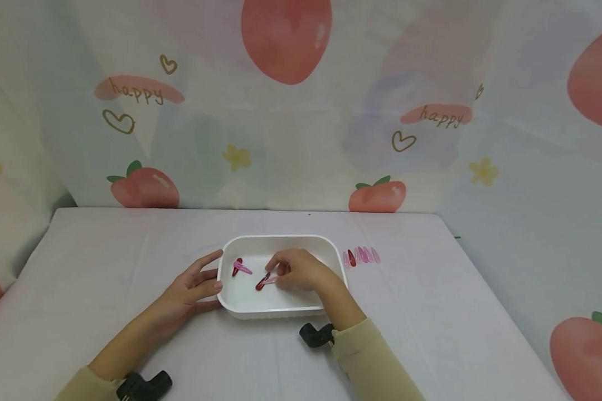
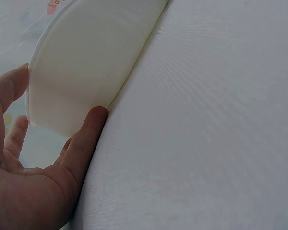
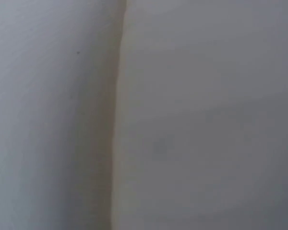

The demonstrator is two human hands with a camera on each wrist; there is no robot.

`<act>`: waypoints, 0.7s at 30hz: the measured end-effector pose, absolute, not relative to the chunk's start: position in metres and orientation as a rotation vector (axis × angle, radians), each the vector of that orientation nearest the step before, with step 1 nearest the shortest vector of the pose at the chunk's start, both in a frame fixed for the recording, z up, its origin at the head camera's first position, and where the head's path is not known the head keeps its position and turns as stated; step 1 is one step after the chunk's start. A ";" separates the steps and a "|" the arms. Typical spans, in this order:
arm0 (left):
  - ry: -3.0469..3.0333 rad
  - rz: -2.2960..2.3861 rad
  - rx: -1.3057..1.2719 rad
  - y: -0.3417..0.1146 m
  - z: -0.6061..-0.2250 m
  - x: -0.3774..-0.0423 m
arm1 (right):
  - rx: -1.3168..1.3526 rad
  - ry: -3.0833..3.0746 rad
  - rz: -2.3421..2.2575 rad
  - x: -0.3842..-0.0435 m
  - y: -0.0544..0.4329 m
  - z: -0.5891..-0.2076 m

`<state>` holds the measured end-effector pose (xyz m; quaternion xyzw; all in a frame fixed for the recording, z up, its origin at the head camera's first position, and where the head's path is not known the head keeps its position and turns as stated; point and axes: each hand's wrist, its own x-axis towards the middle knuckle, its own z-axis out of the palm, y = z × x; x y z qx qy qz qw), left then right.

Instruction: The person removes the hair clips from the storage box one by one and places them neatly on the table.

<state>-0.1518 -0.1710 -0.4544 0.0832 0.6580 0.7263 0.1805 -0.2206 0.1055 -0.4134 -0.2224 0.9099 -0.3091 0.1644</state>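
A white plastic tray [image 1: 281,309] sits on the table, with red and pink snap hair clips inside. My left hand [image 1: 188,292] has its fingers spread against the tray's left end; in the left wrist view, fingertips [image 2: 100,115] touch its outer wall [image 2: 81,72]. Inside the tray, my right hand [image 1: 301,271] bends its fingers at a pale pink hair clip [image 1: 271,280] and seems to pinch its end. Beside that lies a dark red hair clip [image 1: 261,284]. To the left, a pink hair clip [image 1: 243,268] crosses a red hair clip [image 1: 236,268].
Right of the tray, several pink clips and a red hair clip [image 1: 352,258] stand in a row on the white tablecloth [image 1: 431,312]. A printed backdrop [image 1: 301,139] rises behind the table. The right wrist view holds only a blurred close-up of the tray's side [image 3: 197,120].
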 end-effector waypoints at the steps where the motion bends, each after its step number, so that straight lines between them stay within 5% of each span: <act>1: 1.858 2.052 0.240 -0.171 -0.454 -0.152 | -0.627 2.593 -0.874 -0.220 0.106 -0.413; 13: 1.873 2.036 0.216 -0.170 -0.452 -0.151 | -0.680 2.541 -0.831 -0.222 0.109 -0.413; 21: 1.874 2.034 0.211 -0.170 -0.451 -0.150 | -0.771 2.291 -1.264 -0.227 0.113 -0.409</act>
